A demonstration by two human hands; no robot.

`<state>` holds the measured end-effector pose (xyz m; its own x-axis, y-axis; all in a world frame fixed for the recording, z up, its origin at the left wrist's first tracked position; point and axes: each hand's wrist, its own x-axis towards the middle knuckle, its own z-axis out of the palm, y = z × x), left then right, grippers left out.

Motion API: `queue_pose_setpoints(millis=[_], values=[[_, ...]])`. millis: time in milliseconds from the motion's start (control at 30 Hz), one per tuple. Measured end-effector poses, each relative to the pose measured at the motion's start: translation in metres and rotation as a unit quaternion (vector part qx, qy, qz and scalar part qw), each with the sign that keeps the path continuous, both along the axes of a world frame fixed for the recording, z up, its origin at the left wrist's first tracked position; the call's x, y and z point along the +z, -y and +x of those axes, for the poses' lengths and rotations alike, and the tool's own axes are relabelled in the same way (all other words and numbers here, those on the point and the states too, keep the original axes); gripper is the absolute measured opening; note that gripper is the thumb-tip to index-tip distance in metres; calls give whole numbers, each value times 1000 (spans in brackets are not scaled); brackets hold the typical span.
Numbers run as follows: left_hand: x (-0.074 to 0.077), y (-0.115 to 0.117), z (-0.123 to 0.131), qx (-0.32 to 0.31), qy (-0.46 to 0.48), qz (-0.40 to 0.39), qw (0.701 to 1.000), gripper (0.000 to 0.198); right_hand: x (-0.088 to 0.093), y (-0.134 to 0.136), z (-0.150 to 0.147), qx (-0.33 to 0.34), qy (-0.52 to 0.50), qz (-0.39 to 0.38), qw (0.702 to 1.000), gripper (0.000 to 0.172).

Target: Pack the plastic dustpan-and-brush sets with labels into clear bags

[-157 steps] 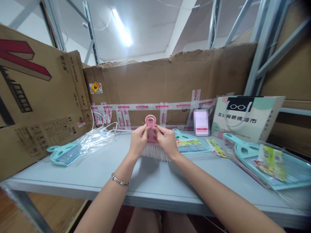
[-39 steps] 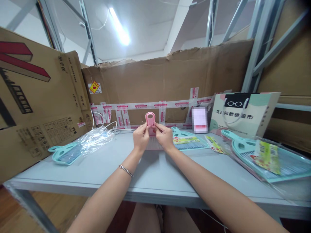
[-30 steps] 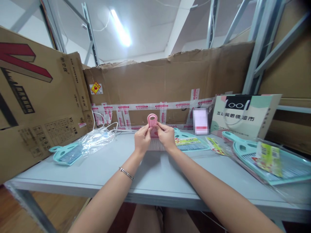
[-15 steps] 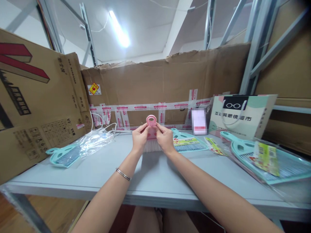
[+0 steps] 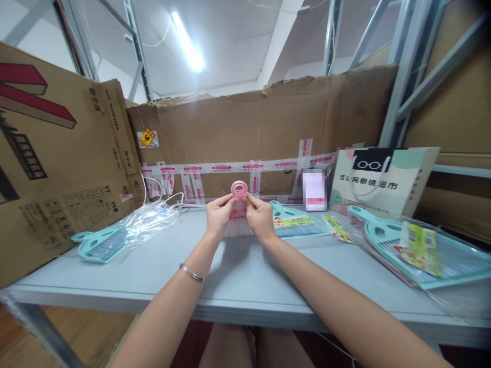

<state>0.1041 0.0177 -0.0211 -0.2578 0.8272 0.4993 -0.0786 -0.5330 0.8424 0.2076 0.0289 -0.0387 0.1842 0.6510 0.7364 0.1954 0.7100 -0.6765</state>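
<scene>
A pink hand brush (image 5: pixel 238 210) is held up over the middle of the table, its looped handle end on top and its pale bristles pointing down. My left hand (image 5: pixel 220 217) pinches the left side of its handle between thumb and fingers. On the other side my right hand (image 5: pixel 261 219) grips the same handle in a like way. Both hands cover the brush's outer edges. Just right of my right hand lies a turquoise dustpan and brush set (image 5: pixel 299 227) with a yellow-green label. Whether the bristles touch the table cannot be made out.
Left on the table (image 5: pixel 161 271) are a turquoise dustpan (image 5: pixel 102 244) and clear plastic wrapping (image 5: pixel 153 222). To the right lie a loose label card (image 5: pixel 337 229) and a bagged dustpan set (image 5: pixel 456 258). A phone (image 5: pixel 314 190), a paper bag (image 5: pixel 383 179) and cardboard (image 5: pixel 230 128) stand behind.
My left hand has shifted slightly left, showing a bit more of the brush's left side. Both hands still hold the brush, and the view has moved a little.
</scene>
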Motion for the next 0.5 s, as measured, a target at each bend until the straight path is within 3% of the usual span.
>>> queue_pose_setpoints(millis=[500], values=[[1,2,4,33,-6,15,999,23,-4,-4,-2,-105,82,39,990,31]])
